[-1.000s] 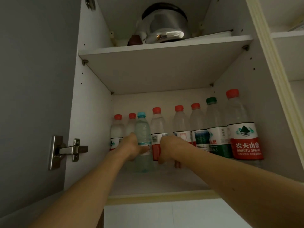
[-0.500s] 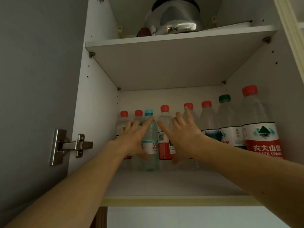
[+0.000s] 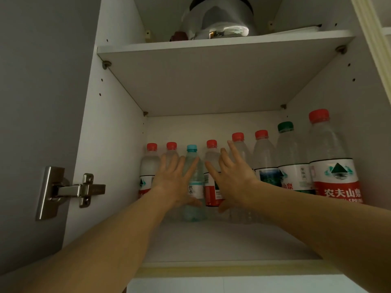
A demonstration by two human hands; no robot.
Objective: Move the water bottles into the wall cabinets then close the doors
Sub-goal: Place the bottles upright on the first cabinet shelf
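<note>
row of water bottles (image 3: pixel 264 157) lined up along the back edge of the lower shelf (image 3: pixel 222 242), metal pot (image 3: pixel 222 20) on the shelf above, door hinge (image 3: pixel 69 191) off left, left hand (image 3: pixel 175 180) and right hand (image 3: pixel 232 178) both spread flat, fingers straight, gripping nothing, blue-capped bottle (image 3: pixel 193 182) between them

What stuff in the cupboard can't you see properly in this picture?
Head view only:
- Second bottle from the left: its label is hidden behind the left hand.
- Red-label bottle: partly covered by the right hand.
- Shiny pot on the upper shelf: its top is cut off by the frame's edge.
- Big bottle at far right: its bottom is hidden by the right forearm.
</note>
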